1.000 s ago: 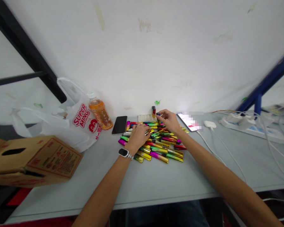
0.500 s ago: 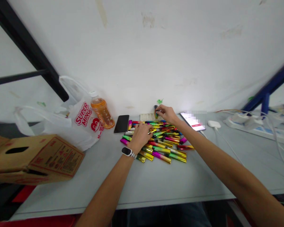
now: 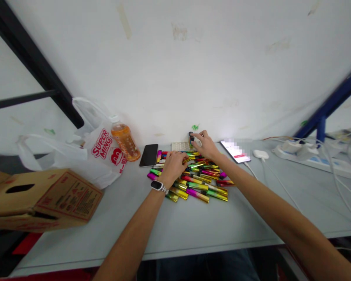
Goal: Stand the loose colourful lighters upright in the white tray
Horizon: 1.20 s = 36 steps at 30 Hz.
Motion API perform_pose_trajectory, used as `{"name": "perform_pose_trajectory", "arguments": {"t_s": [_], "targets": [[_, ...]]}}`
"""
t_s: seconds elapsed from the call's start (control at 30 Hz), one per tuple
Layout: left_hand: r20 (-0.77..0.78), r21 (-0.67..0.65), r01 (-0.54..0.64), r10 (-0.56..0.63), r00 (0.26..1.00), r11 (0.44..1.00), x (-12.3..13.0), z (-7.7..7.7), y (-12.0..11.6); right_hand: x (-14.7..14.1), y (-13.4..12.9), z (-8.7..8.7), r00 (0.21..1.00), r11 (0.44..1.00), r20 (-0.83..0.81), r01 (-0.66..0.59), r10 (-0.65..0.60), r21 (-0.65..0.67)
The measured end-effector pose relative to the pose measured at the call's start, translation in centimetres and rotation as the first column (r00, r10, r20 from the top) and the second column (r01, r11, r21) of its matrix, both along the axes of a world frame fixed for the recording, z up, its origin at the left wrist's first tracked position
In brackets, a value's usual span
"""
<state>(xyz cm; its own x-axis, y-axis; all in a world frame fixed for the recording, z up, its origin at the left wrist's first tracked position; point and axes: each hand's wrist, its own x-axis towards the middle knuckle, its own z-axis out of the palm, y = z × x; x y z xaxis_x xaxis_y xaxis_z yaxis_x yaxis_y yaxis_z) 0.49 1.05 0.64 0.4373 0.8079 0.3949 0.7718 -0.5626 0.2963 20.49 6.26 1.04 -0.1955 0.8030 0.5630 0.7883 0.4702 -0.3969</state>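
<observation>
A heap of shiny lighters [image 3: 197, 194] in gold, green, purple and red lies on the grey table, in front of a pale tray with a grid of small holes [image 3: 179, 146]. My left hand [image 3: 174, 164], with a watch at its wrist, rests over the heap's left side. Its fingers are curled, and a gold lighter [image 3: 189, 159] shows at the fingertips. At the back, by the wall, my right hand [image 3: 205, 145] pinches a dark-topped lighter [image 3: 190, 137], which stands upright at the right end of the tray. The fingers partly cover it.
Left of the heap are a black phone [image 3: 149, 155], a bottle of orange drink [image 3: 125, 141], a white plastic bag [image 3: 101, 156] and a cardboard box [image 3: 46, 199]. To the right lie a lit phone [image 3: 235, 151], a white charger [image 3: 260, 154], cables and a power strip [image 3: 316, 158].
The view has shifted slightly. My right fingers have spread a little around the upright lighter at the tray. My left hand stays over the heap.
</observation>
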Motion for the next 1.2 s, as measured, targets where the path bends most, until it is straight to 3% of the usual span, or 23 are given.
{"name": "perform_pose_trajectory", "arguments": {"t_s": [0.1,0.23,0.33,0.47,0.53,0.67,0.93,1.0,1.2], "targets": [[0.281,-0.027,0.057,-0.047,0.959,0.998,0.1,0.3,0.3,-0.6,-1.5,0.2,0.988,1.0,-0.153,0.012,-0.009,0.018],[0.72,-0.064,0.18,-0.079,0.689,0.982,0.5,1.0,0.3,-1.3,-4.1,0.5,0.941,0.999,-0.339,-0.01,-0.002,-0.032],[0.867,-0.082,0.26,-0.06,0.495,0.962,0.9,1.0,0.1,-1.9,-6.0,0.7,0.892,0.988,-0.451,-0.077,0.007,-0.136],[0.929,-0.121,0.311,-0.003,0.371,0.943,1.0,0.1,0.0,-2.6,-7.5,0.9,0.776,0.934,-0.626,-0.279,0.081,-0.225],[0.929,-0.138,0.335,0.005,0.37,0.932,0.9,-0.3,0.0,-3.0,-7.7,0.7,0.712,0.93,-0.696,-0.313,0.095,-0.193],[0.893,-0.131,0.341,-0.039,0.448,0.931,0.6,-0.5,-0.1,-3.6,-7.6,-0.3,0.645,0.945,-0.758,-0.297,0.094,-0.136],[0.803,-0.147,0.355,-0.098,0.588,0.923,0.7,-0.3,-0.9,-4.0,-7.7,-0.6,0.686,0.981,-0.724,-0.175,0.063,-0.081],[0.771,-0.131,0.296,-0.091,0.631,0.946,0.5,-0.1,-1.0,-4.0,-7.9,-0.4,0.65,0.98,-0.757,-0.181,0.058,-0.08],[0.655,-0.02,0.061,-0.033,0.755,0.998,-0.4,0.4,-0.9,-4.2,-8.5,0.2,0.474,0.908,-0.873,-0.406,0.114,-0.102]]}}
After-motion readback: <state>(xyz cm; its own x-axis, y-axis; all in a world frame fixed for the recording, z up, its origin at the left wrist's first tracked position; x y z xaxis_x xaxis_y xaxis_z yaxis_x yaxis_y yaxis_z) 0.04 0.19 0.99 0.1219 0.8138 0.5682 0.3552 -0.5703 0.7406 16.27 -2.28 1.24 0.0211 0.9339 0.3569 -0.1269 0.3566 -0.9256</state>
